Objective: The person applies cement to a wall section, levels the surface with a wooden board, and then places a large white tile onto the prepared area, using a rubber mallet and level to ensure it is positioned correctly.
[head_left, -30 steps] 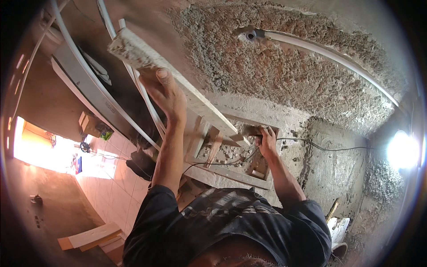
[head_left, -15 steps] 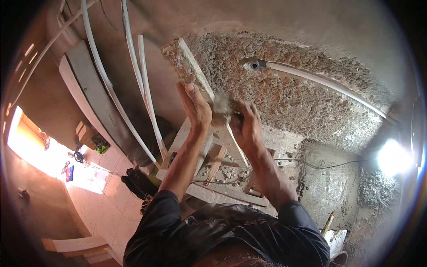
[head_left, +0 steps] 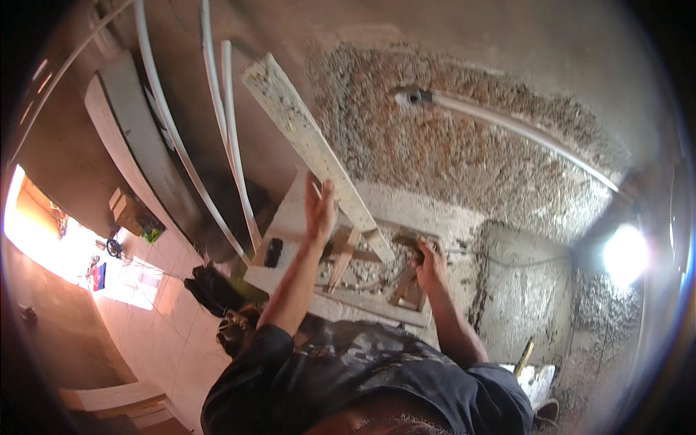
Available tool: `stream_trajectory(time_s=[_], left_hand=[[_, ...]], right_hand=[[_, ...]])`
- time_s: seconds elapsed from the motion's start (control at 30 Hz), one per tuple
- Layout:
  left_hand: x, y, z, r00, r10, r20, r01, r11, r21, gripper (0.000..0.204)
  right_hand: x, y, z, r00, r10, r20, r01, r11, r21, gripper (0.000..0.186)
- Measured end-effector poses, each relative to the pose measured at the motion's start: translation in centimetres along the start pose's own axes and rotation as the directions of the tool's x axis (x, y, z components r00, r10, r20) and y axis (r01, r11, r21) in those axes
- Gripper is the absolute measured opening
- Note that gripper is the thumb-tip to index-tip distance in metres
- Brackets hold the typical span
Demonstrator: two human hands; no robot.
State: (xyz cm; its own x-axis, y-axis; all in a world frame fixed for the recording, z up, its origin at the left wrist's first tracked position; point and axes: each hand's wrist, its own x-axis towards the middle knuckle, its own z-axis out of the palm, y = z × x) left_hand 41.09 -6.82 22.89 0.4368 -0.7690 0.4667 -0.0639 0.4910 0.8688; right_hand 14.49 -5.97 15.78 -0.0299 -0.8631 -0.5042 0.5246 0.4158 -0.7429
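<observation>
My left hand (head_left: pixel 320 210) grips the edge of a long wooden board (head_left: pixel 312 138) spotted with mortar. The board slants from upper left to lower right, its broad face turned toward me. To the right of the board's lower end, my right hand (head_left: pixel 431 262) is apart from it. Its fingers are curled around something dark that I cannot make out. Beneath the board is a wooden frame with crossing slats (head_left: pixel 343 264) and crumbs of debris in it.
Ahead is a rough, chipped wall patch (head_left: pixel 435 152) with a white pipe (head_left: pixel 522 130) across it. White pipes (head_left: pixel 230 123) lean at the left. A bright lamp (head_left: pixel 626 254) shines at right. A small black object (head_left: pixel 273 252) lies left of my left forearm.
The board has turned so its broad face shows, and its lower end has come nearer. My right hand has moved away from the board, down and right. My left hand has lowered slightly.
</observation>
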Motion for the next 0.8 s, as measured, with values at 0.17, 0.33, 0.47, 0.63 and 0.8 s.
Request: stream_trajectory(time_s=[0.17,0.33,0.47,0.63,0.8], left_hand=[[4.3,8.9,3.2,0.975,0.184,0.127,-0.119,0.908,-0.401,0.063],[2.3,11.0,4.9,0.932,0.345,-0.113,-0.347,0.938,-0.002,0.063],[0.9,10.3,5.0,0.894,0.338,-0.293,-0.29,0.937,0.196,0.066],[0.1,10.6,2.2,0.879,0.231,-0.417,-0.185,0.971,0.149,0.063],[-0.6,9.8,3.9,0.866,0.331,-0.374,-0.311,0.943,0.115,0.07]], right_hand=[[-1.3,-4.6,1.4,0.855,-0.345,0.386,0.492,0.777,-0.394,0.029],[-7.4,-7.4,10.4,0.381,-0.634,0.673,0.924,0.249,-0.289,0.019],[-8.9,-5.0,13.0,0.19,-0.579,0.793,0.971,-0.01,-0.24,0.026],[0.1,3.7,6.0,0.326,-0.482,0.813,0.893,-0.126,-0.432,0.022],[0.7,3.7,4.3,0.341,-0.337,0.878,0.847,-0.294,-0.442,0.027]])
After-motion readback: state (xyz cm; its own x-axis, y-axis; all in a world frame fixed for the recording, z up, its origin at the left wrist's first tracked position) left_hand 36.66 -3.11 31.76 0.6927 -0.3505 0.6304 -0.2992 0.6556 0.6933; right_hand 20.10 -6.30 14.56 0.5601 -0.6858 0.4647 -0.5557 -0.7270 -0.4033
